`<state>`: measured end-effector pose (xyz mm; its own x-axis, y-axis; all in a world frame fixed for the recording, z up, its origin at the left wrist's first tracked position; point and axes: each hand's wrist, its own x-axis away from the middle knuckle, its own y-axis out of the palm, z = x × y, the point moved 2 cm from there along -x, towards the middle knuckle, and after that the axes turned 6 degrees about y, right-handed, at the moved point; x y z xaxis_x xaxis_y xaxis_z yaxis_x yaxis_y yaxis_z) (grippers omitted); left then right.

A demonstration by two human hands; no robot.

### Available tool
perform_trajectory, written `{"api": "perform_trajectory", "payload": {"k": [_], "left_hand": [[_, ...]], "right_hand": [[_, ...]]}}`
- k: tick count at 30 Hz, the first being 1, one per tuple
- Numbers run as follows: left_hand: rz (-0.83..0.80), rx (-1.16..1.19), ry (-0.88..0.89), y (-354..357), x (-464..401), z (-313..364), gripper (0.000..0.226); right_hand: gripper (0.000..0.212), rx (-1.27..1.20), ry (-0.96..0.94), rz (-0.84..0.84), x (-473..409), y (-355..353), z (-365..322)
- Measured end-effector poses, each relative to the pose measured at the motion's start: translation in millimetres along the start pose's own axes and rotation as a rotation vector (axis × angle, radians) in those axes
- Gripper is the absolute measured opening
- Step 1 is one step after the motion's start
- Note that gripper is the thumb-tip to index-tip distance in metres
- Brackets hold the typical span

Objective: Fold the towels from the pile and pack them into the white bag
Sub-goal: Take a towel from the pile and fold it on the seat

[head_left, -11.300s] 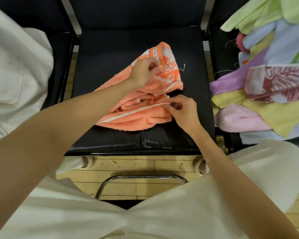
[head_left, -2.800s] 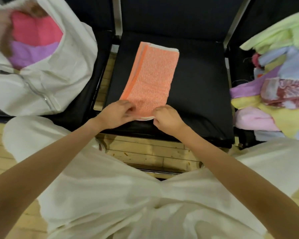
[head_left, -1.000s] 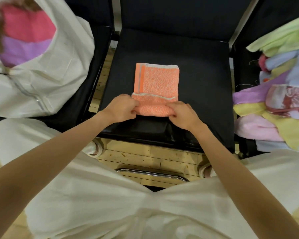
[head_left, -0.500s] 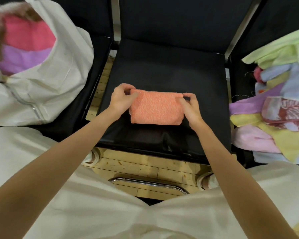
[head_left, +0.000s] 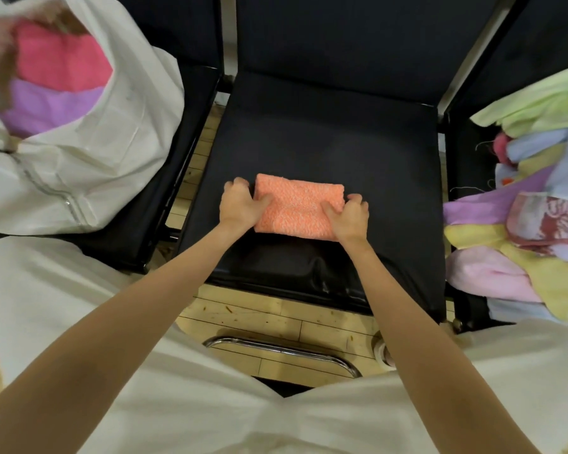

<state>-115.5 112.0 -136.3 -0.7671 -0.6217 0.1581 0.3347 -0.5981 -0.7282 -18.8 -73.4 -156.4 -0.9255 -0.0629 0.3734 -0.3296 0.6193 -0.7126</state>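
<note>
Folded down from a long strip 2.8 seconds earlier, the orange towel [head_left: 298, 208] is now a compact block on the black chair seat [head_left: 325, 142], left hand [head_left: 241, 204] and right hand [head_left: 350, 216] gripping its ends. The white bag [head_left: 89, 165] and towel pile [head_left: 532, 224] are cut off at the frame edges.
</note>
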Motion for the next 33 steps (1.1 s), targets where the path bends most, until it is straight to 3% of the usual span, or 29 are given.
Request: {"api": "perform_trajectory", "payload": {"k": [6, 10, 14, 21, 25, 29, 33], "left_hand": [[-0.156, 0.009, -0.163, 9.8, 8.4, 8.7, 0.054], [-0.045, 0.221, -0.254, -6.0, 10.8, 10.2, 0.053], [0.136, 0.303, -0.125, -67.6, 4.1, 5.1, 0.053], [0.399, 0.193, 0.179, -221.2, -15.3, -19.1, 0.063], [0.485, 0.072, 0.213, -301.0, -48.8, -48.8, 0.061], [0.57, -0.08, 0.225, -357.7, -89.2, -69.2, 0.046], [0.527, -0.239, 0.152, -377.0, -124.1, -91.1, 0.046]], "right_hand": [[0.05, 0.099, 0.029, 0.052, 15.1, 5.3, -13.2], [0.031, -0.152, -0.024, 0.032, 37.5, 8.8, -36.5], [0.033, -0.352, -0.123, 0.005, 62.0, 16.3, -85.5], [0.04, -0.582, -0.394, -0.163, 106.8, 49.2, -212.2], [0.042, -0.526, -0.561, -0.258, 117.8, 80.3, -283.3], [0.036, -0.452, -0.675, -0.238, 116.3, 111.8, -351.6], [0.037, -0.263, -0.696, -0.217, 107.7, 145.5, -402.5]]}}
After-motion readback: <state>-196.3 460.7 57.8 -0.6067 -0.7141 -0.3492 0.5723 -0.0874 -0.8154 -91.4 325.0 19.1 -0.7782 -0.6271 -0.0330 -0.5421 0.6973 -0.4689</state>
